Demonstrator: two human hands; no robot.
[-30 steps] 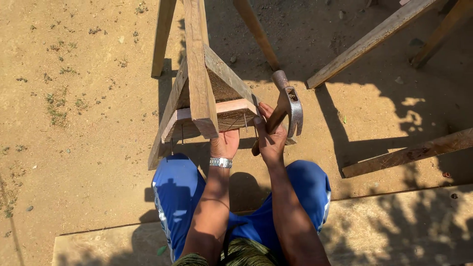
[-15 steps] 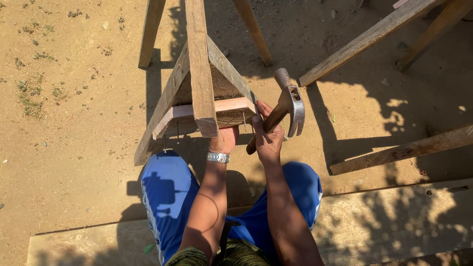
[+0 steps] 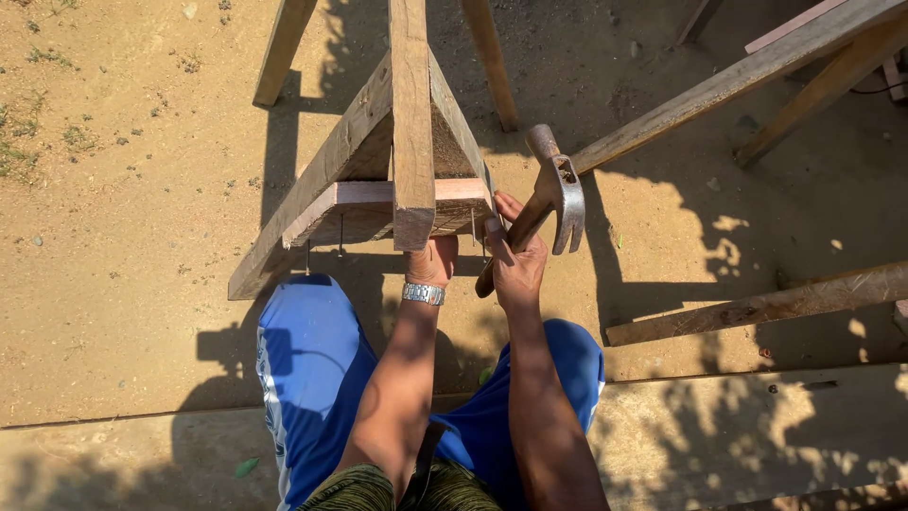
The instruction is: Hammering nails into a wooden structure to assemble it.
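Claw hammer, wooden handle, steel head up at one o'clock, claws pointing down, tilted, gripped beside wooden trestle frame, pale crosspiece with protruding nails at centre

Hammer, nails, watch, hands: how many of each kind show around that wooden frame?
Hammer: 1
Wooden frame: 1
Wristwatch: 1
Nails sticking out under the frame's pale board: 4 that I can make out
Hands: 2, left hand and right hand
Total: 9
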